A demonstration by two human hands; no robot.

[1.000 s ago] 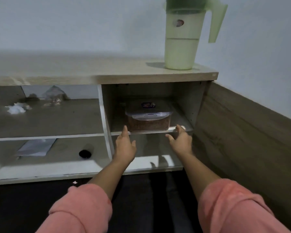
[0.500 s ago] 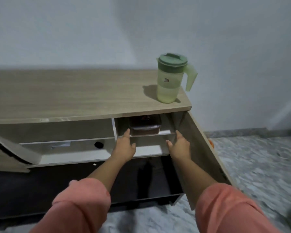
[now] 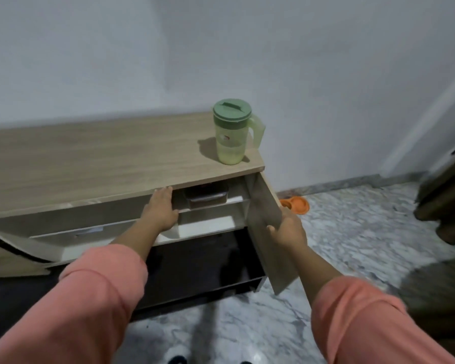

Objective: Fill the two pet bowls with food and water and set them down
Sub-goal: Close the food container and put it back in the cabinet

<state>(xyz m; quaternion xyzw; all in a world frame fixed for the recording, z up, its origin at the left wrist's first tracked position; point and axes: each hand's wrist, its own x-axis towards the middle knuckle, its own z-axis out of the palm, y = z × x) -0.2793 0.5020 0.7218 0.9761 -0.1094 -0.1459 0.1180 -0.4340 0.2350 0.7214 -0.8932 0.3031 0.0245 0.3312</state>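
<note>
So the low wooden cabinet (image 3: 90, 164) fills the left and middle of the frame, with both of its doors swung open. The left hand (image 3: 160, 209) is flat and loose, fingers stretched out, fingertips touching the front edge of the cabinet top, gripping nothing. The right hand (image 3: 288, 229), right of centre, is wrapped around the edge of the open right door (image 3: 269, 232), fingers curled onto its inner face.

The clear food container (image 3: 206, 197) with brown stuff inside sits on the upper shelf in the right compartment, just right of the left hand and not touched. Straight above it, on the cabinet top near the right end, stands the green lidded pitcher (image 3: 233, 132), upright, about a third full of liquid. The orange pet bowls (image 3: 294, 204) are on the marble floor (image 3: 352, 232) just past the door, near the wall, partly hidden. Pink sleeves (image 3: 95, 298) take up the bottom corners.
</note>
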